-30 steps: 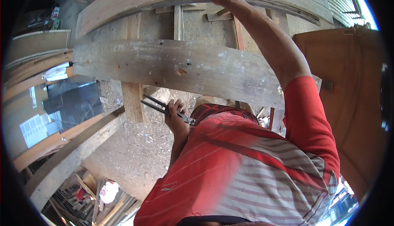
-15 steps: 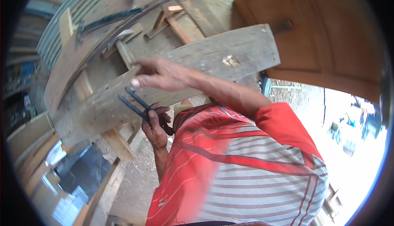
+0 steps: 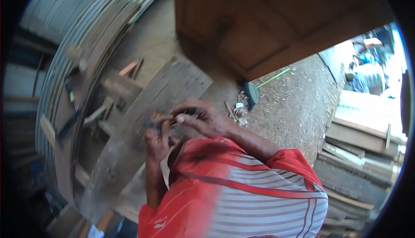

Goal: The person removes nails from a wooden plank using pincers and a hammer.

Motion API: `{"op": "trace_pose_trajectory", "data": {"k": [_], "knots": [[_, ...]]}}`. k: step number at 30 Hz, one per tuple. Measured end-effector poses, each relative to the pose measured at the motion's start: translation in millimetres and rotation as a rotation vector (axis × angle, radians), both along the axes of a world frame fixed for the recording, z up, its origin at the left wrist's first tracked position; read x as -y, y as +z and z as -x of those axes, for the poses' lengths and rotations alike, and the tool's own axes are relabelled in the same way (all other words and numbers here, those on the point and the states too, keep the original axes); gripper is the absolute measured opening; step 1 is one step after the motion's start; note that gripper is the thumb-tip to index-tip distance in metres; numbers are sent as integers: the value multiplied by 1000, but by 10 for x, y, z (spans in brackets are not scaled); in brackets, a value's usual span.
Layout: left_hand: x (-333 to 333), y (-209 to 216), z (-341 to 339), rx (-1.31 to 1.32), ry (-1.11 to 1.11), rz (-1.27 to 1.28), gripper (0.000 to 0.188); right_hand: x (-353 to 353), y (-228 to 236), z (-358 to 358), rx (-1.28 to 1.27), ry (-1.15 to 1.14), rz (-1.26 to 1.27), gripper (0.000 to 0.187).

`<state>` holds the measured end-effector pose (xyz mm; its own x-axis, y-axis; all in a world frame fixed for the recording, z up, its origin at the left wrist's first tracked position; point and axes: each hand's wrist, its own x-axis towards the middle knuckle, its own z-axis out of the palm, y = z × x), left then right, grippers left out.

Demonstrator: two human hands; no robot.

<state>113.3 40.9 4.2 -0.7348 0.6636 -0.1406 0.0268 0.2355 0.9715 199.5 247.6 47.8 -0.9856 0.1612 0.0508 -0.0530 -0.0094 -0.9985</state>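
My left hand [image 3: 158, 142] and my right hand [image 3: 202, 118] are close together in front of my chest, above a grey weathered plank [image 3: 129, 123]. The left fingers are bent upward around something blurred. At their tips shows a small tan piece [image 3: 161, 116], with a dark bluish bit beside it. My right hand curves over from the right, thumb and fingers pinched close to the tan piece. Motion blur and the fingers hide most of what is held. The dark two-bar tool seen earlier in my left hand cannot be made out clearly.
A brown panelled wooden door [image 3: 268, 17] stands beyond the plank. A green broom-like tool [image 3: 251, 92] lies near its corner. Wood offcuts [image 3: 101, 113] are at left, beside long curved-looking boards [image 3: 88, 78]. Stacked boards [image 3: 346, 182] lie at right.
My right hand has come down from over the plank to meet my left hand. The two dark bars no longer stick out plainly. The view has turned, bringing more ground and stacked boards in.
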Motion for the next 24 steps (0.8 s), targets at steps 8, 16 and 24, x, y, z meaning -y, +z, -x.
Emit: {"op": "trace_pose_trajectory", "data": {"k": [8, 16, 24], "knots": [[-817, -116, 30, 73, -148, -53, 28, -619, -66, -453, -91, -258, -378, 31], [-959, -160, 115, -119, -283, 73, 33, -406, -318, -440, -29, -173, -454, 29], [-740, -227, 126, -70, -103, -105, 39, -401, 99, -310, -142, -140, -397, 28]]}}
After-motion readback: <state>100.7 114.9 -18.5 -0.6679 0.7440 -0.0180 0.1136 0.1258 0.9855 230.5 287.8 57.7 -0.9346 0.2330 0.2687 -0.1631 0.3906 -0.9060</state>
